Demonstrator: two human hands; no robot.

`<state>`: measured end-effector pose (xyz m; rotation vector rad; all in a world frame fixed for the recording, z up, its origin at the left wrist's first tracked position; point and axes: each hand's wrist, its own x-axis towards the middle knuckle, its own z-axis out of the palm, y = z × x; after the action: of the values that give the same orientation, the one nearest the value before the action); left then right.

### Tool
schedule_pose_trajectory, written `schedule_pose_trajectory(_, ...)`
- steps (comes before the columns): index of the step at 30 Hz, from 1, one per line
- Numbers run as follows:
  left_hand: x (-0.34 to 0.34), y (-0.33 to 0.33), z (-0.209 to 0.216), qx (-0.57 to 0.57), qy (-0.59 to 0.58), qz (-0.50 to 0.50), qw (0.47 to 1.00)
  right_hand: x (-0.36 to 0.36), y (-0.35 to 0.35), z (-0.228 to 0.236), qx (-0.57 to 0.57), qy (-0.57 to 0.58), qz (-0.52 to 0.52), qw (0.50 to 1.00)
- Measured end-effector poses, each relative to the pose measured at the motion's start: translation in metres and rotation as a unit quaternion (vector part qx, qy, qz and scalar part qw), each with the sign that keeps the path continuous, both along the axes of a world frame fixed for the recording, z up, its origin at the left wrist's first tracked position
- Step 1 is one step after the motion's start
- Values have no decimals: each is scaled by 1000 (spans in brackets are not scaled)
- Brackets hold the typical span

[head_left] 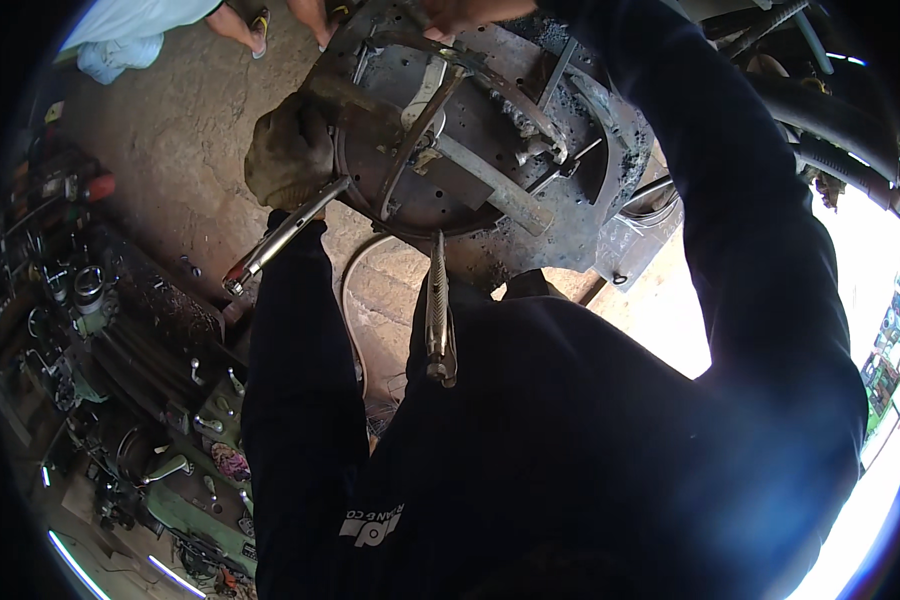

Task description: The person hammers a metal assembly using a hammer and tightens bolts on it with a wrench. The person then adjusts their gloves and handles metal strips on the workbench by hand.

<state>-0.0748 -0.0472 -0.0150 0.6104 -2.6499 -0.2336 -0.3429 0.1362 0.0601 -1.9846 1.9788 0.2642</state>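
Around the round steel plate [470, 170], locking pliers [440, 320] hang clamped; gloved left hand [290, 150] grips its rim.

The left hand [292, 150] wears a coarse, matt cloth glove, brownish and grimy. At its three o'clock the round disc [440, 150] is dull grey metal, scorched and sooty, its face pitted with small holes. The flat bars [490, 185] across it are bare steel, rough and rust-streaked. Two locking pliers, one [280, 235] at the disc's eight o'clock and one [439, 310] at six, are bright, smooth metal with some shine. The sleeves [290, 400] are dark, matt knit cloth. The floor [190, 130] at ten o'clock is rough, dusty concrete. The hose [840, 120] at two o'clock is black, matt rubber.
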Motion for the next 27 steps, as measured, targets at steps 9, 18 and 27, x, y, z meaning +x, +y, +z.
schedule_pose_trajectory(9, -2, 0, 0, -24, -15, 12, 1000, -33, -49, -62, -130, 58, 320, 937)
schedule_pose_trajectory(18, -2, -3, 0, -33, 27, -4, 999, -14, -35, -54, -22, -521, -100, 848)
schedule_pose_trajectory(27, 3, -4, 5, 6, -35, 18, 999, 57, 100, -35, -341, 59, -26, 938)
